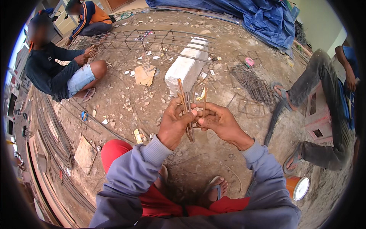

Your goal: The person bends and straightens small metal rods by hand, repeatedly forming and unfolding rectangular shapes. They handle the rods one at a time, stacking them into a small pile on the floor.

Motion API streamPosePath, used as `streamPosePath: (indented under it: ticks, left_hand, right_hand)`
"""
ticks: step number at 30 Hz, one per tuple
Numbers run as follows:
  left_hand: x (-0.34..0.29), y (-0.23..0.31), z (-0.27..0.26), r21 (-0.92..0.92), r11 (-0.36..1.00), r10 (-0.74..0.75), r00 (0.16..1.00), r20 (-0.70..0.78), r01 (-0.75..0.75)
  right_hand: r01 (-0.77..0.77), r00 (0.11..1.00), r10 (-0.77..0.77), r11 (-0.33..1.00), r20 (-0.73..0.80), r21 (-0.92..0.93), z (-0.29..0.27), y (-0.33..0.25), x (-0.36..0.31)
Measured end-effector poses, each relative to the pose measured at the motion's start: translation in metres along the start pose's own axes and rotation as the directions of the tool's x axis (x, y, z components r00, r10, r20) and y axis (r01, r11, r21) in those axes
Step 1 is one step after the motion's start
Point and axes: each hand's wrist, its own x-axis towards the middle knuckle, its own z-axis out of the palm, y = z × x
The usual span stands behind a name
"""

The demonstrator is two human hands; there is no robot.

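My left hand [172,129] is closed around several thin rusty steel stirrups [182,89], held upright in a bundle in front of my knees. My right hand [222,124] pinches another bent steel rod [206,96] just beside the bundle, thumb against fingers. Both hands nearly touch, and the lower parts of the metal show beneath my left fingers. Beyond them lies a long white block [187,65] on the dirt. At the right, a heap of bent stirrups [256,87] rests on the ground.
A rebar cage [131,42] stretches across the far ground, reaching the white block. Two people [49,65] crouch at the left; another person [324,95] sits at the right by hollow red blocks [317,112]. An orange can [297,187], blue tarp [263,19] and long rods [57,129] lie around.
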Motion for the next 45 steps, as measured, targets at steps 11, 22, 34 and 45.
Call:
streamPosePath:
  ticks: [11, 22, 34, 45]
  left_hand:
    - [0.005, 0.003, -0.002, -0.100, 0.995, -0.043, 0.980, -0.194, 0.024]
    - [0.002, 0.007, 0.003, 0.052, 0.995, 0.095, 0.956, -0.277, -0.084]
    - [0.002, 0.006, 0.000, 0.006, 0.992, 0.121, 0.937, -0.326, -0.126]
    - [0.001, -0.001, 0.008, 0.126, 0.966, 0.256, 0.915, -0.311, -0.227]
  right_hand:
    - [0.048, 0.999, -0.050, 0.989, -0.013, -0.137, -0.012, 0.017, -0.003]
    - [-0.023, 0.989, 0.010, 0.996, 0.147, 0.086, 0.011, 0.021, -0.002]
    - [-0.054, 0.977, 0.014, 0.982, 0.213, 0.181, 0.012, 0.022, -0.004]
    - [-0.030, 0.998, 0.031, 0.999, 0.048, -0.039, 0.016, 0.024, 0.003]
